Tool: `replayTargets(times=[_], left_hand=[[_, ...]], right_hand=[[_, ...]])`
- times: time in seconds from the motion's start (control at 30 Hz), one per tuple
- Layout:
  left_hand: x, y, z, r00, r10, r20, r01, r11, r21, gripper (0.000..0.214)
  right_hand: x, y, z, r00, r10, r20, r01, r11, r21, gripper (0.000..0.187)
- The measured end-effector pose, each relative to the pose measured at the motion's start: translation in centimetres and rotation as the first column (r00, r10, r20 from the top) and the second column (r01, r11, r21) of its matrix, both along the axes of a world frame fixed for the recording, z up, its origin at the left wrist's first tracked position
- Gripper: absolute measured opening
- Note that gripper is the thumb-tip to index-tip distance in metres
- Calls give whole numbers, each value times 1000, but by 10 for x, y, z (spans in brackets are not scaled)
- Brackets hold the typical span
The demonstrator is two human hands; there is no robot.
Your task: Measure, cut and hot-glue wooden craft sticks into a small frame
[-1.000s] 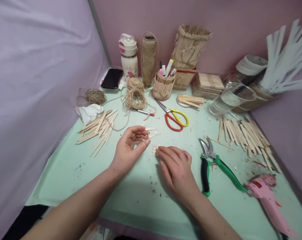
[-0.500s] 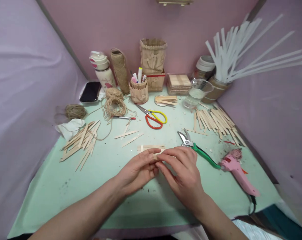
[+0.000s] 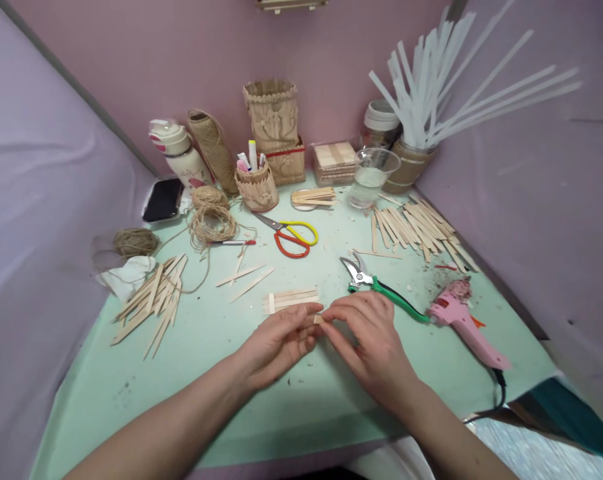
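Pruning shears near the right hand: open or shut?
Open. The pruning shears show a visible gap between their two metal blades.

I work in a small craft corner: lilac cloth point(image 3: 41, 200) hangs on both sides, and my surface point(image 3: 91, 387) carries twine point(image 3: 216, 157), scissors point(image 3: 278, 225), pruners point(image 3: 364, 278), a glue gun point(image 3: 468, 328) and heaps of wooden sticks point(image 3: 414, 228).

The small wooden piece point(image 3: 318, 320) is largely covered by the left hand point(image 3: 282, 339) and right hand point(image 3: 370, 339); the row of sticks point(image 3: 294, 299) is partly overlapped by the left hand; one handle of the pruning shears point(image 3: 399, 299) is mostly concealed behind the right hand; the wall fixture point(image 3: 291, 4) is cut off by the top edge.
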State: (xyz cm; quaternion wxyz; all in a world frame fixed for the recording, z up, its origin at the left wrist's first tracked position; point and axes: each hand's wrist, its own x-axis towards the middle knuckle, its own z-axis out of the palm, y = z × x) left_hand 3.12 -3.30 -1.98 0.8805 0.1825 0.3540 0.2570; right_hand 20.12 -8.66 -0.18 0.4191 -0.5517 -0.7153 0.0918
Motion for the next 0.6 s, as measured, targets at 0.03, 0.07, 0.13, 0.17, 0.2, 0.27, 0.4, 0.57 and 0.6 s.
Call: replayTargets(times=[0.03, 0.07, 0.13, 0.17, 0.2, 0.27, 0.4, 0.57, 0.6], left_hand=[[0, 1, 0, 1000, -26, -14, 26, 1000, 13, 44], [0, 3, 0, 998, -58, -24, 59, 998, 26, 45], [-1, 5, -1, 991, -133, -25, 135, 989, 57, 44], [-1, 5, -1, 985, -172, -18, 173, 982, 73, 42], [-2, 6, -2, 979, -203, -9, 203, 975, 87, 41], [-3, 6, -3, 973, -231, 6, 229, 968, 103, 43], [-5, 6, -5, 982, -190, 1, 189, 979, 69, 50], [-5, 6, -5, 982, -188, -9, 188, 981, 46, 48], [-6, 5, -5, 981, -191, -7, 192, 980, 49, 48]], right_hand=[[2, 0, -1, 1000, 0, -5, 0, 1000, 3, 5], [3, -1, -1, 1000, 3, -8, -3, 1000, 5, 5], [4, -1, -2, 1000, 19, -12, -19, 1000, 1, 5], [4, -1, -2, 999, 31, -15, -31, 1000, -4, 5], [4, -1, -2, 999, 42, -18, -42, 999, -12, 5], [3, -1, -1, 998, 62, -25, -63, 998, -26, 6], [1, 1, 0, 995, 91, -32, -92, 995, -39, 7], [-4, 1, 1, 995, 100, -16, -100, 994, -34, 7], [-5, 0, 2, 995, 99, -7, -100, 994, -33, 6]])
